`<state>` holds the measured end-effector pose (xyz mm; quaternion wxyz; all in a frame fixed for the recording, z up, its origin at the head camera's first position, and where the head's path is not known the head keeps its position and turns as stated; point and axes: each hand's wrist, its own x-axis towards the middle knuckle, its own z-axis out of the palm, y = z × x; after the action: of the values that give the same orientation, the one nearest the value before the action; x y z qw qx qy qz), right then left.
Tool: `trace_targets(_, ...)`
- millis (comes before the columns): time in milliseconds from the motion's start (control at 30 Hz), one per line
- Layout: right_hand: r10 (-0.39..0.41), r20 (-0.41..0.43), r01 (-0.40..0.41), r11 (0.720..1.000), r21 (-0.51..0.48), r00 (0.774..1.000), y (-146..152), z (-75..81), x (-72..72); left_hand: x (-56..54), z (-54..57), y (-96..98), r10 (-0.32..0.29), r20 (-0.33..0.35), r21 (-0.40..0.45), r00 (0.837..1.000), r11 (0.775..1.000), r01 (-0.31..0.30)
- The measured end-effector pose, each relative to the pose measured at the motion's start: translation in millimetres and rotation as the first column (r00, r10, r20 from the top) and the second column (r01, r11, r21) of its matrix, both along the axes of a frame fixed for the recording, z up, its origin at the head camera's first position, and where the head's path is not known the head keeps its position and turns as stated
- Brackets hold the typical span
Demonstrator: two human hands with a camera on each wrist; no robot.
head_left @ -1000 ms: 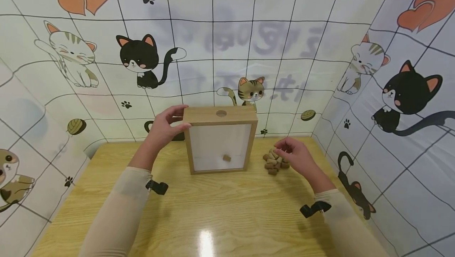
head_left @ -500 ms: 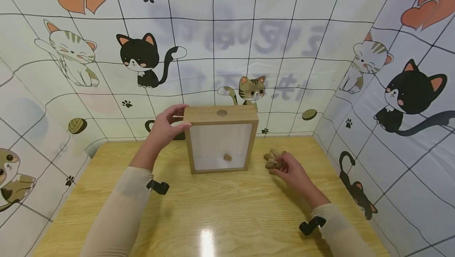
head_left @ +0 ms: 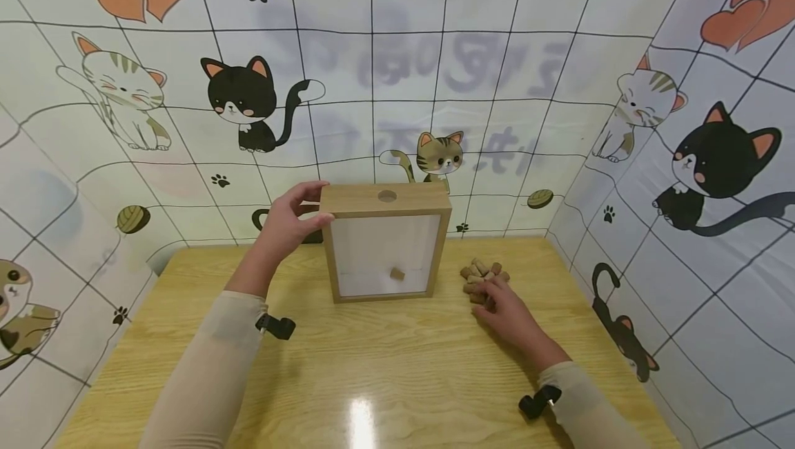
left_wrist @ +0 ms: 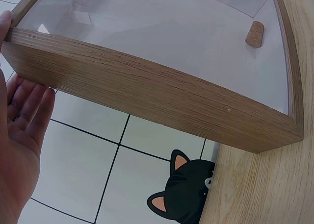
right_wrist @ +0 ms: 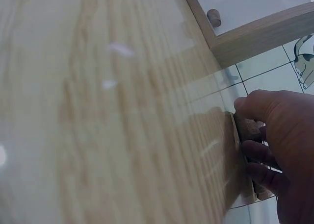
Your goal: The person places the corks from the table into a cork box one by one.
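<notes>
In the head view, a shallow wooden box (head_left: 385, 209) with a clear front and a round hole in its top stands upright on the table. One cork (head_left: 397, 274) lies inside, near the bottom. My left hand (head_left: 287, 225) grips the box's upper left corner, thumb at the front and fingers behind. To the right of the box is a pile of corks (head_left: 479, 270). My right hand (head_left: 509, 311) is at the pile's near side, with a cork (right_wrist: 249, 128) between thumb and fingers in the right wrist view. Its fingers partly hide the pile.
The wood-grain table (head_left: 373, 352) is glossy and reflects light near its front. A white cloth (head_left: 348, 70) with grid lines and cartoon cats hangs close behind the box and along both sides.
My right hand has come down onto the corks and shifted slightly toward me, its fingers now around the near side of the pile. My left hand and the box have stayed put.
</notes>
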<state>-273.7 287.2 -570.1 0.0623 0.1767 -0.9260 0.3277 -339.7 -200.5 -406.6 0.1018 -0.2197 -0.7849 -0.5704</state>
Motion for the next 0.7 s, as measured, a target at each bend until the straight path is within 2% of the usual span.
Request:
trace_targets(300,-0.009,-0.010,0.010,0.992,0.125,1.000,-1.9,1.7,-1.0,0.2,-0.5,0.7,0.005,-0.005,0.000,1.000,1.000,-0.005)
trace_targets(700,0.017,-0.046,-0.011,0.992,0.125,0.999,-0.7,1.3,1.4,0.2,-1.0,0.7,0.012,0.016,-0.008,1.000,1.000,-0.012)
